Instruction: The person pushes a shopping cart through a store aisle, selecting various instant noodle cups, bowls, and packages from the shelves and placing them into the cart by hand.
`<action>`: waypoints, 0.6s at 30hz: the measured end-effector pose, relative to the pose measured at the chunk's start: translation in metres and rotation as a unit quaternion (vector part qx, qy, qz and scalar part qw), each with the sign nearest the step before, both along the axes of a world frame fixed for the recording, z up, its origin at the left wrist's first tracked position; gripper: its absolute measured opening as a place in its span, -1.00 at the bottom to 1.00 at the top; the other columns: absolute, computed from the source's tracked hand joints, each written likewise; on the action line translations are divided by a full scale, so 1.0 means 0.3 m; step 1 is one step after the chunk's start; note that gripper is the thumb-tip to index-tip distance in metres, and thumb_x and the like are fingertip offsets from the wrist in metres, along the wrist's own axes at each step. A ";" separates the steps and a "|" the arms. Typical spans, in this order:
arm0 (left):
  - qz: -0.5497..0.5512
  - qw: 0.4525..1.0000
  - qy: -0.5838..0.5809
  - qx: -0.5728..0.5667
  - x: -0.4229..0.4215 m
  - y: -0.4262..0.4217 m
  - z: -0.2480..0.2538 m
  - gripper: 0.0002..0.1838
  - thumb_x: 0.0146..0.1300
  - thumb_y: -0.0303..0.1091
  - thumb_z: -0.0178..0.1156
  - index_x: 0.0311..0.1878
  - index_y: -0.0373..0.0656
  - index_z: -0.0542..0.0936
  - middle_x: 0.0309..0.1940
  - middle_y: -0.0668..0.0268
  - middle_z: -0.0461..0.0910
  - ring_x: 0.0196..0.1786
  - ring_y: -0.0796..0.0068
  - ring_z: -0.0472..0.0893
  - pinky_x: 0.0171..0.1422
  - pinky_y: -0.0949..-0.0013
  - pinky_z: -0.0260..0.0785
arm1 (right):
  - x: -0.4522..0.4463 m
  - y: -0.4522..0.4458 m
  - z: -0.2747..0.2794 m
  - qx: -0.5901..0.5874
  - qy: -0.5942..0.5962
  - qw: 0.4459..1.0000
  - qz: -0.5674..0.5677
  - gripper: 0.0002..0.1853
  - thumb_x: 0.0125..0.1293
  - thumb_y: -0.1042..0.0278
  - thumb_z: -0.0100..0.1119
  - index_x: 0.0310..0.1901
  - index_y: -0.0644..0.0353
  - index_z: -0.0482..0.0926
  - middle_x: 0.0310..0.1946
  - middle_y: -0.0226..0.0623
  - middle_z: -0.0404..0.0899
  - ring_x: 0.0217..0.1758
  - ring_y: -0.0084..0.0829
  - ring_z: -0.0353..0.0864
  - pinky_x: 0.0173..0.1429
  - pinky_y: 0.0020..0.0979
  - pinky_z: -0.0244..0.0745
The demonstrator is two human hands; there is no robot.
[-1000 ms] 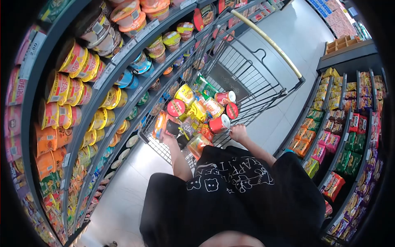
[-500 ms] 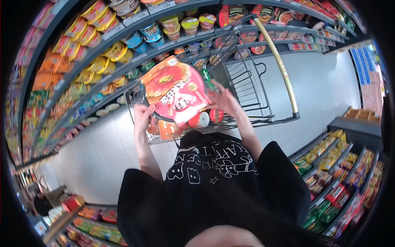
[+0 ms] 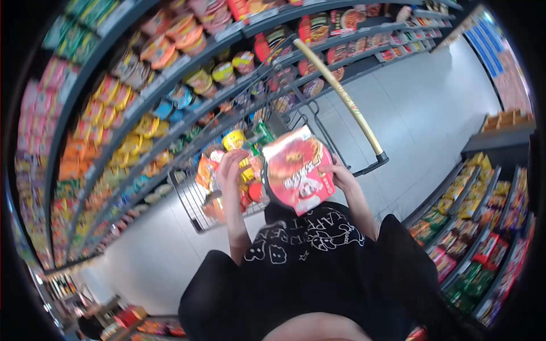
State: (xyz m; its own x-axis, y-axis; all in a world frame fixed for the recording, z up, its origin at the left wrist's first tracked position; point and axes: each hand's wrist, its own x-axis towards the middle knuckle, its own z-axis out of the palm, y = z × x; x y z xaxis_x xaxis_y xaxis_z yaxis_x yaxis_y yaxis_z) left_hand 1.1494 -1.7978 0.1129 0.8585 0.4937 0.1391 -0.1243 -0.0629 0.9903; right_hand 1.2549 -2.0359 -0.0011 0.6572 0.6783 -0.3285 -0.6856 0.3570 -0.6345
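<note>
My right hand (image 3: 343,177) grips the right edge of a large pink instant noodle bowl (image 3: 307,184). The bowl has a black rim, a food picture and a cartoon figure on its cover, and is tilted in front of my shirt. My left hand (image 3: 230,167) is off the bowl, fingers stretched out, above the metal shopping cart (image 3: 196,219). Behind that hand, several packages lie in the cart, among them a yellow tub (image 3: 234,139) and a green package (image 3: 264,133). Part of the cart's load is hidden by my left arm and the bowl.
The cart's yellow handle (image 3: 341,94) runs along its right side. Curved-looking shelves (image 3: 165,74) full of cup noodles stand beyond the cart. Snack racks (image 3: 466,227) stand at the lower right, and pale floor tiles (image 3: 421,108) stretch along the aisle.
The noodle bowl has moved right and closer to my body, away from over the cart. My left hand has let go of its edge; my right hand now grips it. The view has shifted.
</note>
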 end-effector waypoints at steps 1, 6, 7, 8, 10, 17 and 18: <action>-0.077 0.996 0.044 0.016 0.014 0.016 0.017 -0.37 0.16 0.10 -0.08 0.15 -0.18 0.22 0.10 0.19 0.32 0.12 0.36 0.38 -0.06 0.35 0.35 | -0.002 -0.008 0.039 0.009 -0.001 1.000 -0.024 -0.50 -0.13 0.50 0.29 -0.09 0.32 0.34 -0.17 -0.28 0.46 -0.09 -0.52 0.46 0.01 -0.51 0.36; -0.454 0.847 0.276 -0.019 0.130 0.124 -0.112 -0.08 0.06 0.08 0.08 0.33 -0.17 -0.13 0.32 0.19 -0.05 0.36 0.32 -0.07 0.38 0.37 -0.31 | 0.036 -0.029 0.195 -0.025 -0.177 0.975 0.131 -0.31 -0.12 0.42 0.28 0.13 0.25 0.25 -0.08 -0.23 0.45 -0.03 -0.56 0.42 0.07 -0.52 0.30; -0.449 0.848 0.275 -0.065 0.147 0.115 -0.116 -0.03 0.00 0.04 0.13 0.33 -0.22 -0.15 0.33 0.19 -0.10 0.38 0.38 -0.15 0.39 0.40 -0.43 | 0.047 -0.030 0.202 0.008 -0.227 0.966 0.127 -0.25 -0.05 0.34 0.26 0.23 0.18 0.15 0.02 -0.21 0.39 0.03 -0.51 0.39 0.10 -0.50 0.27; -0.459 0.842 0.276 -0.061 0.144 0.116 -0.130 -0.03 0.00 0.04 0.13 0.33 -0.22 -0.15 0.33 0.19 -0.10 0.38 0.38 -0.15 0.39 0.40 -0.43 | 0.052 -0.045 0.221 0.006 -0.228 0.967 0.115 -0.25 -0.05 0.34 0.26 0.23 0.18 0.15 0.02 -0.21 0.39 0.03 -0.51 0.39 0.10 -0.50 0.27; -0.364 0.886 0.263 -0.113 0.145 0.121 -0.151 0.02 -0.08 -0.06 0.23 0.33 -0.24 -0.16 0.33 0.15 -0.11 0.38 0.34 -0.14 0.39 0.37 -0.38 | 0.058 -0.087 0.273 0.030 -0.174 0.983 0.046 -0.27 0.03 0.21 0.20 0.24 0.17 0.13 0.00 -0.18 0.40 0.01 -0.51 0.40 0.06 -0.53 0.31; -0.174 0.971 0.118 -0.111 0.195 -0.138 -0.100 0.03 -0.10 -0.09 0.25 0.33 -0.24 -0.15 0.33 0.13 -0.11 0.38 0.31 -0.14 0.39 0.35 -0.36 | 0.236 -0.272 0.158 0.250 -0.164 0.954 -0.016 0.01 -0.04 -0.29 0.11 0.32 0.05 -0.17 0.31 -0.09 -0.12 0.36 -0.19 -0.08 0.30 -0.06 -0.06; -0.169 0.975 0.102 -0.101 0.217 -0.199 -0.099 0.03 -0.10 -0.10 0.25 0.33 -0.24 -0.15 0.33 0.13 -0.11 0.38 0.31 -0.14 0.39 0.35 -0.36 | 0.252 -0.301 0.149 0.266 -0.186 0.946 0.009 0.06 -0.09 -0.31 0.14 0.32 0.04 -0.20 0.32 -0.09 -0.14 0.37 -0.18 -0.12 0.31 -0.04 -0.10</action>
